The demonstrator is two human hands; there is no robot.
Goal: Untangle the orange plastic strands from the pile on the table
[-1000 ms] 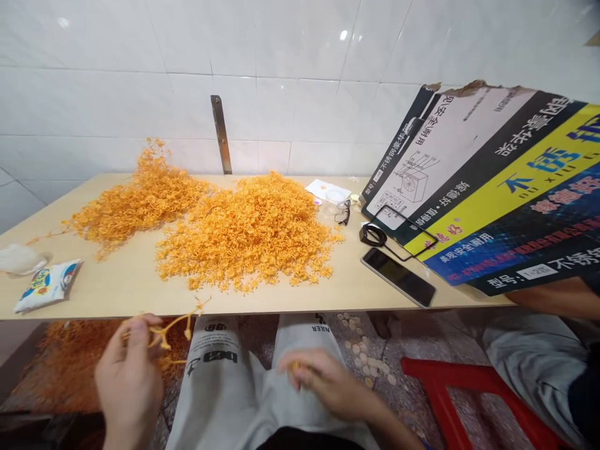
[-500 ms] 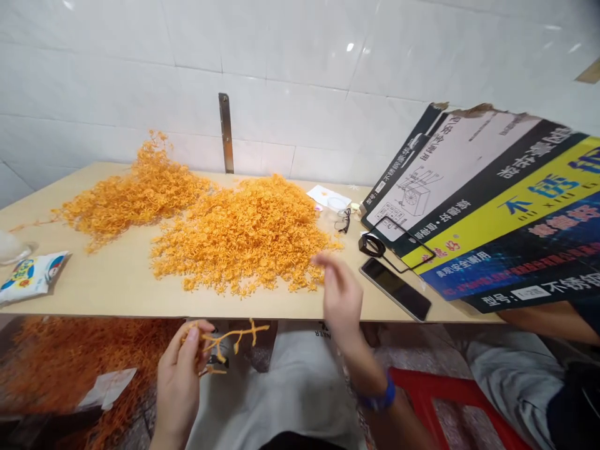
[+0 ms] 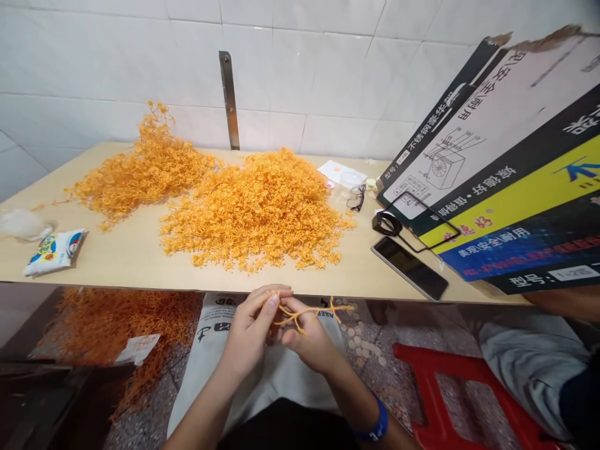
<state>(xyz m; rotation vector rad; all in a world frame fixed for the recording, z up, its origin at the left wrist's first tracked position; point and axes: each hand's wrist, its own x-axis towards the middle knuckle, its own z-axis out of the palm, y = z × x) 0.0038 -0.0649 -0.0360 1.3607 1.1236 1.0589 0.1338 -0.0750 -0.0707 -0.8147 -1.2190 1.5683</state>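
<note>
My left hand (image 3: 250, 328) is closed on a thin orange branched stem (image 3: 307, 309), pinching it between thumb and fingers below the table's front edge. Right beside it, my right hand (image 3: 312, 340) has its fingers curled around the lower part of the same stem; a blue band circles that wrist. The stem's forked end points to the right, past my right hand. Beyond both hands, a large heap of small orange pieces (image 3: 262, 212) lies on the table (image 3: 126, 262). Another orange heap (image 3: 140, 175) rises behind it on the left.
A phone (image 3: 410, 269), a black stand (image 3: 387, 223) and glasses (image 3: 357, 197) lie at the right beside a printed cardboard sheet (image 3: 469, 181). At the left is a white packet (image 3: 54, 252). Below are more orange stems (image 3: 126, 319) and a red stool (image 3: 431, 394). Another person's arm (image 3: 557, 304) shows at right.
My right hand has moved from the large heap down and left to my left hand and the stem. My left hand has shifted right and up, still holding the stem. The view has tilted down.
</note>
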